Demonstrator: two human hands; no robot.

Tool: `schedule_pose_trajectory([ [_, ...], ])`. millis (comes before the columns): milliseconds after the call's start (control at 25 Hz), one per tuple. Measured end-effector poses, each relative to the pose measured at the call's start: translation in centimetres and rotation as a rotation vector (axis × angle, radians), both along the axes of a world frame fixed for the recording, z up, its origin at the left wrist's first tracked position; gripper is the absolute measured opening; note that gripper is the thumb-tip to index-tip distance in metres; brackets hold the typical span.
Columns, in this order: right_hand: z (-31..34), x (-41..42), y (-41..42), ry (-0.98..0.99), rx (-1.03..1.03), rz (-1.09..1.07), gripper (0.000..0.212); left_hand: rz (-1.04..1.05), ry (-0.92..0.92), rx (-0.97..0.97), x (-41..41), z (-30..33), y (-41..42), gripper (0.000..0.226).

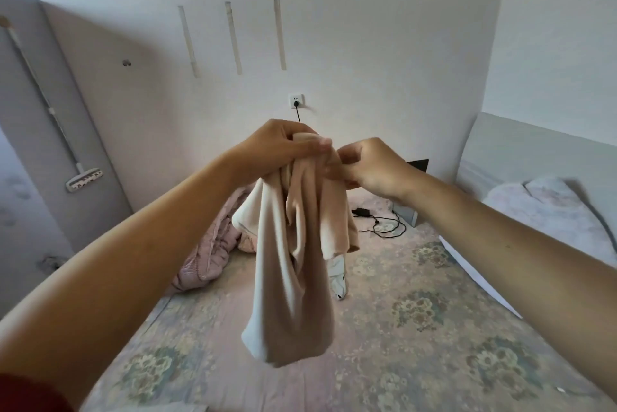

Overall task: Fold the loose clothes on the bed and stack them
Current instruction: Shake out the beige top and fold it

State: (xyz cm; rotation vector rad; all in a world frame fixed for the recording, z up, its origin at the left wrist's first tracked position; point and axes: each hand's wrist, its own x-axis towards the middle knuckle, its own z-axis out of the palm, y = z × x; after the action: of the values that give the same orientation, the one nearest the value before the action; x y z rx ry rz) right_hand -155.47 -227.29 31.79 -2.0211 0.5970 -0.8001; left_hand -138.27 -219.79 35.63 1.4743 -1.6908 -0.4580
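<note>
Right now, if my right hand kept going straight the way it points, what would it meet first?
Your right hand points leftward, toward the left hand gripping the beige garment. It would probably meet that hand's fingers first, though depth is unclear.

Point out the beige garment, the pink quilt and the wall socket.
beige garment [290, 295]: head view, on its hanging lower body.
pink quilt [207, 254]: head view, on its crumpled middle.
wall socket [295, 100]: head view, on its white faceplate.

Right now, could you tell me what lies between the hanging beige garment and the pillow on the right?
In the head view, only bare floral bedsheet lies between the beige garment and the pillow.
</note>
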Motion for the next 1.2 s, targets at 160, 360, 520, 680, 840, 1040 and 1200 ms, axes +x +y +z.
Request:
schedule_pose_trajectory([
  [160, -2.8, -2.6, -4.2, 0.018, 0.049, -0.175, 0.022, 0.047, -0.092, 0.292, 3.7, -1.6, 1.7, 0.071],
  [360, -11.8, -8.3, -6.6, 0.254, 0.156, -0.287, 0.023, 0.265, -0.434, 0.588, 6.0, -12.2, 3.8, 0.026],
  [520, -21.4, -11.8, -4.9, 0.492, 0.115, -0.245, 0.018, 0.259, -0.292, 0.549, 3.2, -23.9, 5.7, 0.035],
  [680, -28.5, -16.3, -4.2, 0.67, 0.264, -0.047, 0.023, 0.213, -0.208, 0.641, 0.4, -31.9, 8.3, 0.049],
  [840, -33.3, -19.4, -4.8, 0.8, 0.554, 0.119, 0.014, 0.035, -0.106, 0.933, -0.4, -35.2, 9.5, 0.033],
  [1040, -38.6, -18.9, -8.8, 0.887, 0.748, 0.131, 0.015, 0.018, 0.213, 1.171, 1.1, -40.6, 6.5, 0.012],
  [1200, -44.9, -14.6, -15.1, 0.989, 0.638, 0.097, 0.018, -0.011, -0.015, 1.17, 3.9, -48.6, -0.7, 0.018],
])
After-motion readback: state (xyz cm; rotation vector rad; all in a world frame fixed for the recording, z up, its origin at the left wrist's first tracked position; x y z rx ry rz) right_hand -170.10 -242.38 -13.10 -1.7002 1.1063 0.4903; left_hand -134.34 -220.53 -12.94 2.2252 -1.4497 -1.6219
